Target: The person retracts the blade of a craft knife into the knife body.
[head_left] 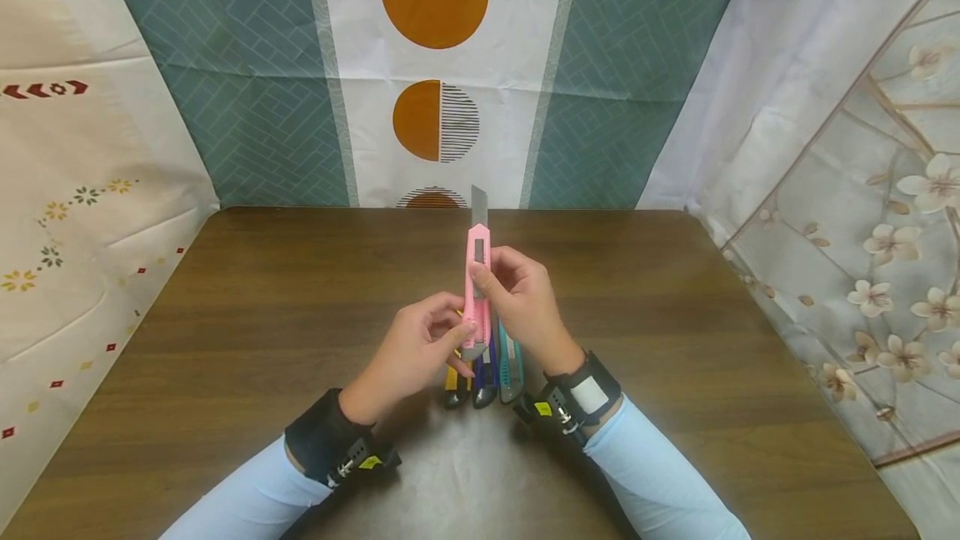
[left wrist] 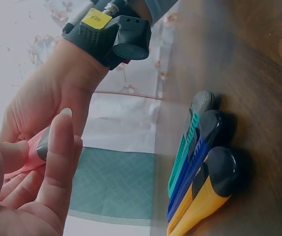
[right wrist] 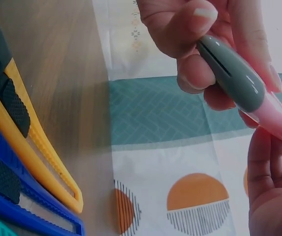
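A pink utility knife [head_left: 477,315] is held upright over the table in both hands, its metal blade [head_left: 479,207] standing out of the top. My left hand [head_left: 412,344] pinches its lower end near the grey end cap [right wrist: 236,76], thumb in front. Higher up, my right hand [head_left: 531,302] grips the body with the thumb laid on its front. Beneath them three more utility knives lie side by side on the table: yellow [left wrist: 202,204], blue [left wrist: 192,164] and teal [left wrist: 184,152]. In the head view, the hands and pink knife partly hide them.
The brown wooden table [head_left: 300,298] runs back to a green and white patterned cloth [head_left: 262,107]. Floral cloths hang at the left [head_left: 90,232] and right [head_left: 877,273] sides. Each wrist wears a black strap with a small camera.
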A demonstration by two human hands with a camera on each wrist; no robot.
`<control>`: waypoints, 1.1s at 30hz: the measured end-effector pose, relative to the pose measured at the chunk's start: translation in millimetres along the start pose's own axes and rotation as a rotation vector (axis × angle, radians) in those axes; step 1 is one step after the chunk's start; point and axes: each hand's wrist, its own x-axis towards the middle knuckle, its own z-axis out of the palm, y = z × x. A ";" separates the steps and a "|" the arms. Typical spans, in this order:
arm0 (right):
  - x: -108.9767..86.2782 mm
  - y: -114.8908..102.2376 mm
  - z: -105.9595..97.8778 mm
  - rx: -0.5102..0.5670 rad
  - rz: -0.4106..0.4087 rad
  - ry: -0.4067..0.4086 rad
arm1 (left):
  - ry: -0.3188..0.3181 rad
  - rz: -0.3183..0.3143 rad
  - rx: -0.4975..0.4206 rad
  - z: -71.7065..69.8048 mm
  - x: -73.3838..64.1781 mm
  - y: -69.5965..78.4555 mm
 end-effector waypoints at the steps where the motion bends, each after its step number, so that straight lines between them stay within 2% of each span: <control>1: 0.2 0.5 0.2 -0.001 -0.001 -0.002 | 0.001 -0.002 0.002 0.0 0.1 0.0; 4: 1.2 1.9 0.0 -0.025 0.015 0.012 | 0.003 0.006 0.006 0.3 0.6 -0.2; 8: 2.9 2.9 -1.6 -0.075 0.077 0.030 | 0.009 0.011 0.000 0.0 0.6 1.8; 13: 3.2 3.0 -3.5 -0.096 0.120 0.009 | -0.004 -0.008 0.001 -1.0 0.1 3.7; 22: 2.5 0.0 -2.6 -0.047 0.090 -0.025 | 0.006 -0.015 0.039 -2.0 -0.9 5.7; 33: 2.2 -2.3 -3.1 -0.009 0.040 -0.074 | 0.000 0.016 0.018 -4.0 0.4 4.5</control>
